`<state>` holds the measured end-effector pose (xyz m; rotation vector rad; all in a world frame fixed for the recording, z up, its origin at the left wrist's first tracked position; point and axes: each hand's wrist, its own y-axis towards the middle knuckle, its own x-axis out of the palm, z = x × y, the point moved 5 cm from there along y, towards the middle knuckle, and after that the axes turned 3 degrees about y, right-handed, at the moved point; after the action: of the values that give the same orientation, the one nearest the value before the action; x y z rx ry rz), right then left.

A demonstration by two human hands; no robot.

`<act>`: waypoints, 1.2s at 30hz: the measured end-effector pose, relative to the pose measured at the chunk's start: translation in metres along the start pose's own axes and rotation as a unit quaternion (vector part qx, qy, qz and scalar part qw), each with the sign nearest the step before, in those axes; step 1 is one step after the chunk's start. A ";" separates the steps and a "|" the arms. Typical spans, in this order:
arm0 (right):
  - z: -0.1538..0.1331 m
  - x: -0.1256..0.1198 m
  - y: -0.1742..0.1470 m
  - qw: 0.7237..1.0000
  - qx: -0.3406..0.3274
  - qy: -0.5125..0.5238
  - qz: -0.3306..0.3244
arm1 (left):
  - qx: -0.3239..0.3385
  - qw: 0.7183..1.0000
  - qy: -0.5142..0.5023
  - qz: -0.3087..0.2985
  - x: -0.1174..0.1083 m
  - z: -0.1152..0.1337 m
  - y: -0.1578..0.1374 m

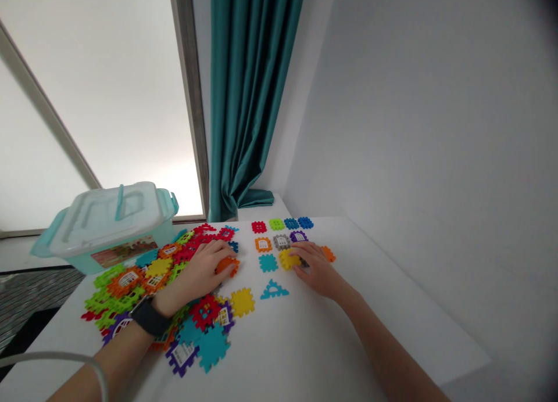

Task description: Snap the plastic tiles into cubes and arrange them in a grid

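Note:
My left hand (208, 265), with a dark watch at the wrist, is over the right side of a heap of colourful interlocking tiles. Its fingers curl round an orange tile (227, 265). My right hand (317, 266) has its fingers and thumb closed on a yellow square tile (288, 259) at the tabletop. A turquoise square tile (268, 262) lies to the left of that one, and an orange tile (328, 253) shows partly behind the right hand. Nearer me lies a turquoise triangular piece (274, 289).
Farther back, tiles sit in rows, among them a red one (258, 227), a green one (276, 223) and a grey window tile (281, 241). A lidded turquoise box (117, 228) stands behind the heap at left. A pale cable (56, 355) crosses the lower left corner.

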<state>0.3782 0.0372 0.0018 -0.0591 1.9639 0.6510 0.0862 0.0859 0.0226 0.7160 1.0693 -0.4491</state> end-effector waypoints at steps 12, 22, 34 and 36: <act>-0.061 0.023 0.027 0.997 -0.070 0.015 -0.032 | 0.015 0.999 0.045 -0.011 -0.007 -0.004 -0.031; -0.102 0.055 0.040 0.988 -0.107 0.058 -0.097 | -0.016 0.998 0.056 0.033 -0.020 -0.017 -0.062; -0.125 0.077 0.064 0.978 -0.148 0.056 -0.135 | -0.042 0.996 0.074 0.039 -0.029 -0.027 -0.078; -0.126 0.083 0.070 0.979 -0.152 0.042 -0.129 | -0.050 0.995 0.081 0.032 -0.030 -0.029 -0.081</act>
<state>0.2129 0.0576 0.0025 -0.5285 1.8787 0.7787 0.0024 0.0502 0.0161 0.7044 1.2094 -0.2835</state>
